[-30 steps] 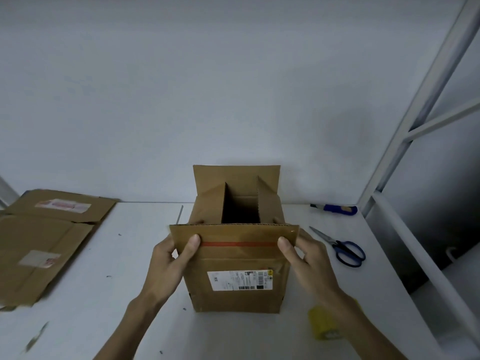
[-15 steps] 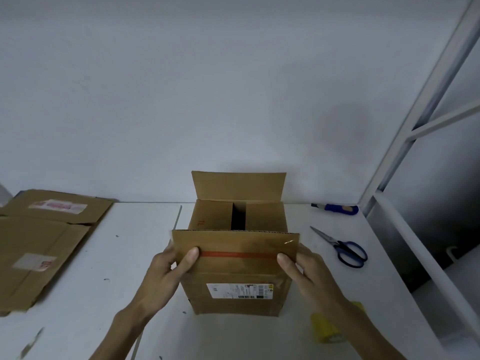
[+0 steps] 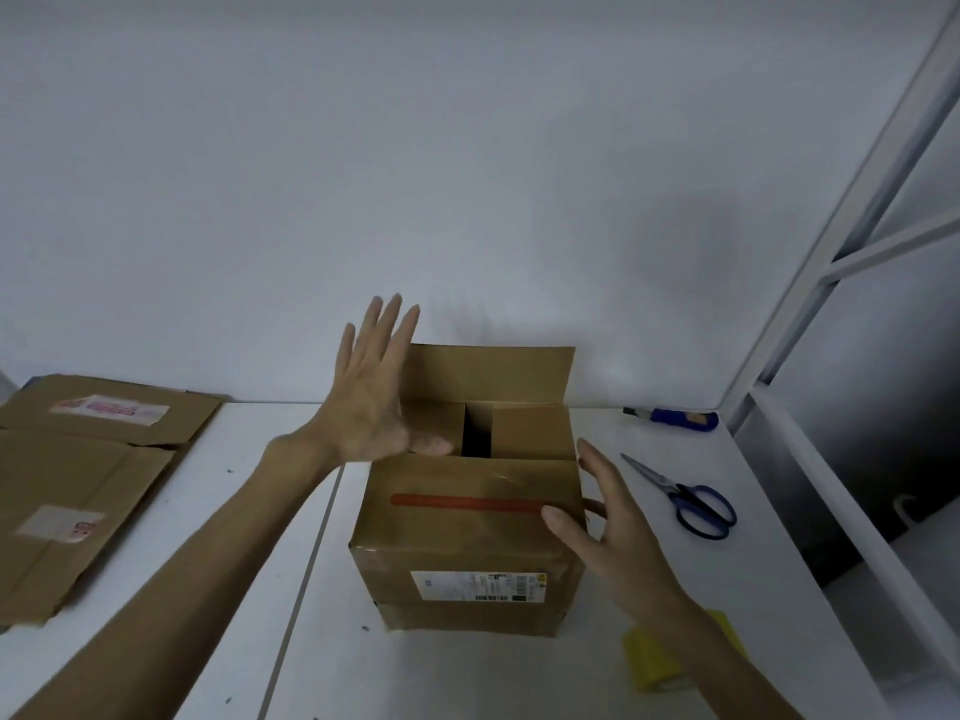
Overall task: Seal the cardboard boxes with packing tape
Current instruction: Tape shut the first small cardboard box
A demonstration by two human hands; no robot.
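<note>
A brown cardboard box (image 3: 467, 553) stands on the white table (image 3: 249, 537), a shipping label on its front. Its two side flaps lie folded in with a dark gap between them. The near flap, marked with a red stripe, is folded down; the far flap stands upright. My left hand (image 3: 371, 402) is raised with straight, spread fingers at the box's far left corner, its thumb over the left side flap. My right hand (image 3: 608, 532) rests with straight fingers on the near flap's right end. A yellow tape roll (image 3: 657, 662) lies by my right forearm, partly hidden.
Flattened cardboard boxes (image 3: 78, 491) lie at the table's left. Blue-handled scissors (image 3: 685, 498) and a blue utility knife (image 3: 675, 419) lie right of the box. A white metal frame (image 3: 852, 210) rises on the right beyond the table edge.
Both hands let go of the near flap's edge. My left hand rose and moved toward the far flap with fingers spread. The side flaps went from upright to folded in.
</note>
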